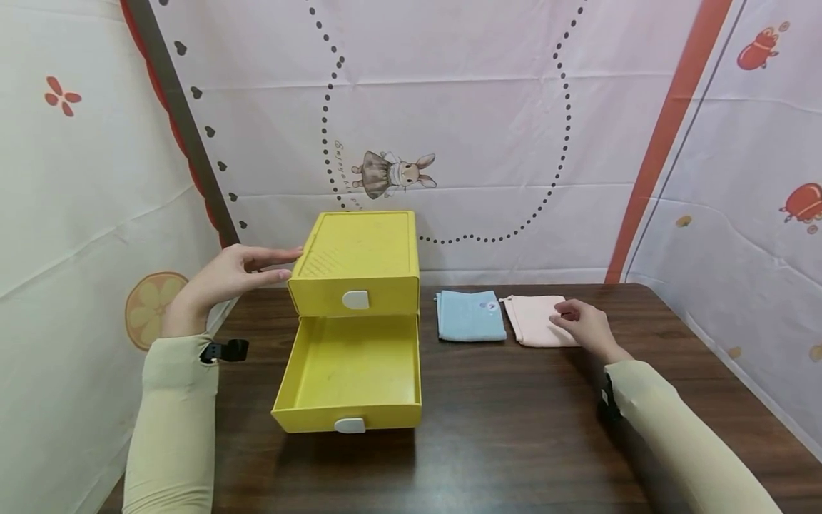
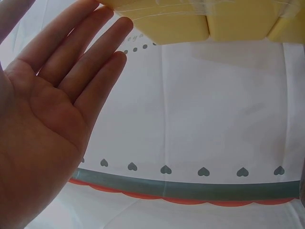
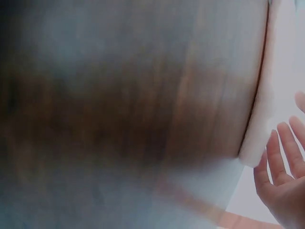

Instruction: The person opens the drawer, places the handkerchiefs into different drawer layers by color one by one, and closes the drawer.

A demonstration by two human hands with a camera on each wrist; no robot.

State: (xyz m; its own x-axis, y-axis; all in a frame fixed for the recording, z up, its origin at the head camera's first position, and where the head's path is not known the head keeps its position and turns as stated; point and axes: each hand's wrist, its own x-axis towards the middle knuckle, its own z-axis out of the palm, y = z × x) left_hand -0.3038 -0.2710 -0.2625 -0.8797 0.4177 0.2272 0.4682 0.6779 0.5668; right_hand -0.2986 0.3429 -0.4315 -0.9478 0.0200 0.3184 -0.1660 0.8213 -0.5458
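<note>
On the wooden table (image 1: 514,414) we see a yellow drawer unit (image 1: 356,260) at left centre, its lower drawer (image 1: 349,375) pulled out. Our left hand (image 1: 225,275), fingers straight, touches the unit's upper left edge. Right of it lie a blue cloth (image 1: 469,315) and a pink cloth (image 1: 536,320); our right hand (image 1: 587,328) rests relaxed on the pink one, gripping nothing.

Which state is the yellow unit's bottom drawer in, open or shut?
Open: the bottom drawer is pulled out toward the camera, inside bare.
</note>
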